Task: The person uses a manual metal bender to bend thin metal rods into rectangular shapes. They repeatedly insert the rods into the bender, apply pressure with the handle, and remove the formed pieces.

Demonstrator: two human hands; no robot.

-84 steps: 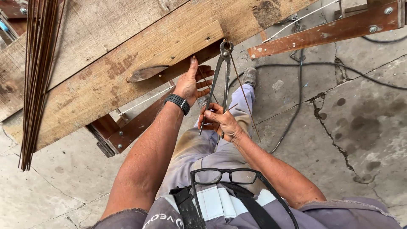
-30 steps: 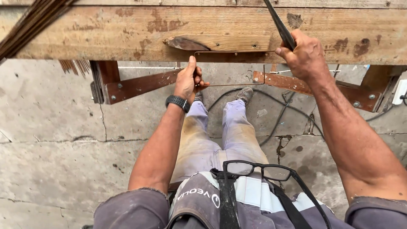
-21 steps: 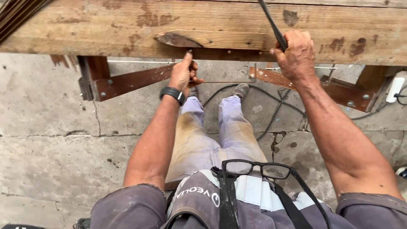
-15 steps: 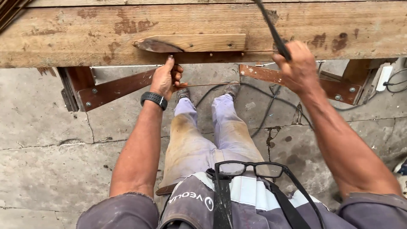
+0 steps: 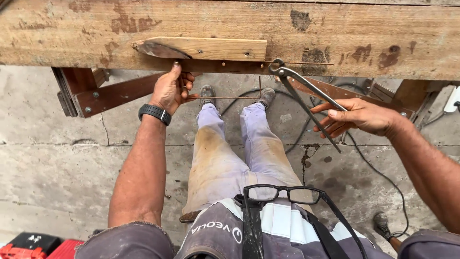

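My left hand [image 5: 171, 90], with a black watch on the wrist, grips a thin rusty steel rod [image 5: 225, 98] under the front edge of a worn wooden bench [image 5: 230, 21]. The rod runs right from my fingers and bends up towards the bench edge. My right hand [image 5: 357, 116] holds the handles of long metal pincers [image 5: 304, 100]. Their jaws sit at the bench edge, around the wire there. A small wooden block [image 5: 201, 48] is nailed on the bench top just above my left hand.
Black cable [image 5: 369, 163] snakes over the cracked concrete floor by my feet. Brown metal trestle legs [image 5: 115, 93] stand under the bench on both sides. A red and black case [image 5: 28, 245] lies at the bottom left. Glasses [image 5: 282, 194] hang on my chest.
My right hand has come down from the bench top with the pincers, and their jaws now sit at the bench edge. My left hand stays on the rod.
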